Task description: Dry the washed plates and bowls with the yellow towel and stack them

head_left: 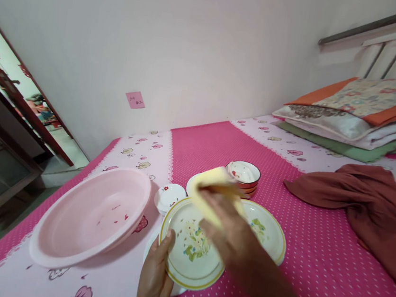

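Observation:
My left hand (157,268) grips the left edge of a white plate (184,225) with a yellow rim and a green leaf and flower print. The thumb lies on the plate's face. In my right hand (229,233) is a yellow cloth (212,174), held above the plate's upper right part and smeared by motion. Behind it, a second plate (271,228) of the same pattern lies on the bed, partly covered by my hand and the first plate. Part of another white plate (149,245) shows under the held one.
A large pink basin (90,217) stands at the left. Small white bowls (170,195) and stacked dark-rimmed bowls (247,173) sit beyond the plates. A reddish-brown garment (363,205) and piled folded bedding (359,114) lie to the right on the pink bedspread (206,142).

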`<state>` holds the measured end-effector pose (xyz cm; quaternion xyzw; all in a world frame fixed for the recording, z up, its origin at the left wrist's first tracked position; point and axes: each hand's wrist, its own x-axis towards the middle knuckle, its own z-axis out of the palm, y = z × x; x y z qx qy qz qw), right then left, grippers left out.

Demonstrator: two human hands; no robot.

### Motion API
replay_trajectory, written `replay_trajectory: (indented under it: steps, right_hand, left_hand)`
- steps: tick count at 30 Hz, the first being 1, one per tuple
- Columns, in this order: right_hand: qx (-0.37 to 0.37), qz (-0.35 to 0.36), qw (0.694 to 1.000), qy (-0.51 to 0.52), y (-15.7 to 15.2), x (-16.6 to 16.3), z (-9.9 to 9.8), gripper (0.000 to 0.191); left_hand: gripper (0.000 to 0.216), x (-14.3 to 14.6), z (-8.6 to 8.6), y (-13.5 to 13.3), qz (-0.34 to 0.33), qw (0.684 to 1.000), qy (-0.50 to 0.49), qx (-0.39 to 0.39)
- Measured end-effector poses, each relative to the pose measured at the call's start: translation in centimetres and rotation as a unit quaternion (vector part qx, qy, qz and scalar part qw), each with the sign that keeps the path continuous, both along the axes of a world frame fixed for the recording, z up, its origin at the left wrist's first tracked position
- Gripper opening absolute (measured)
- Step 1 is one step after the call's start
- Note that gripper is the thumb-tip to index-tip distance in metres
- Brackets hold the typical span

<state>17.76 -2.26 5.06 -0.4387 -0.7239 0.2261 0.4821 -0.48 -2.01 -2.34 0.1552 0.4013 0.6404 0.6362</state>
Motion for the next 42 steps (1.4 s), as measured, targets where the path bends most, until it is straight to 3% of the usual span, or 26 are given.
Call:
replay_trajectory:
  steps: [2, 3, 7, 9, 15, 17, 20, 23, 27, 31, 33, 35, 38, 42]
  right_hand:
    - [-0.026, 0.100, 0.992, -0.078, -0.1, -0.9, -0.6, 0.060]
    - [-0.026, 0.110, 0.989, -0.098, 0.0, -1.2, -1.0, 0.062]
    - [0.020, 0.008, 0.988, -0.151, 1.3, -0.9, -2.2, 0.054]
    - [0.023, -0.027, 0.983, -0.182, 1.9, -0.4, -2.4, 0.058]
    - [0.045, -0.013, 0.979, -0.200, 1.5, 0.0, -1.8, 0.075]
    - [0.071, -0.008, 0.981, -0.180, 1.0, -0.1, -1.4, 0.070]
    - [0.092, -0.027, 0.987, -0.129, 0.9, 0.4, -1.0, 0.047]
    - [0.058, -0.091, 0.990, -0.095, 1.8, 1.8, -1.4, 0.040]
    - [-0.067, -0.160, 0.982, -0.070, 3.3, 3.4, -2.4, 0.054]
    - [-0.149, -0.089, 0.984, 0.038, 3.7, 2.9, -2.5, 0.042]
    - [-0.162, -0.041, 0.982, 0.091, 3.6, 2.4, -2.3, 0.028]
    - [-0.160, -0.041, 0.980, 0.113, 3.5, 2.2, -2.2, 0.024]
    - [-0.153, -0.072, 0.984, 0.047, 3.2, 2.5, -1.9, 0.026]
    - [-0.183, -0.039, 0.976, -0.111, 2.4, 3.0, -1.1, 0.018]
  left_hand:
    - [0.050, 0.2, -0.3, 0.0, -0.026, 0.999, 0.000, 0.029]
    - [0.054, 0.2, -0.4, 0.0, -0.037, 0.999, 0.000, 0.038]
    - [0.060, 0.0, -0.2, -0.5, -0.068, 0.997, 0.006, 0.030]
    - [0.059, -0.1, 0.1, -0.8, -0.087, 0.996, 0.022, 0.025]
    - [0.059, 0.1, 1.0, -1.7, -0.120, 0.991, 0.066, 0.009]
    - [0.060, 0.1, 1.2, -1.8, -0.125, 0.990, 0.066, 0.016]
    - [0.065, 0.1, 1.3, -1.8, -0.119, 0.991, 0.061, 0.017]
    - [0.069, 0.0, 1.2, -1.4, -0.104, 0.993, 0.058, 0.008]
    - [0.072, -0.5, 1.2, -0.9, -0.002, 0.999, 0.031, 0.010]
    - [0.067, -1.3, 1.2, -0.7, 0.092, 0.995, 0.022, 0.009]
    - [0.063, -1.6, 1.1, -0.6, 0.109, 0.994, 0.027, 0.006]
    - [0.059, -1.7, 1.1, -0.5, 0.115, 0.993, 0.025, 0.007]
    - [0.055, -1.3, 1.2, -0.4, 0.121, 0.992, 0.015, 0.012]
    - [0.053, -0.7, 1.6, -0.3, 0.122, 0.993, 0.005, 0.008]
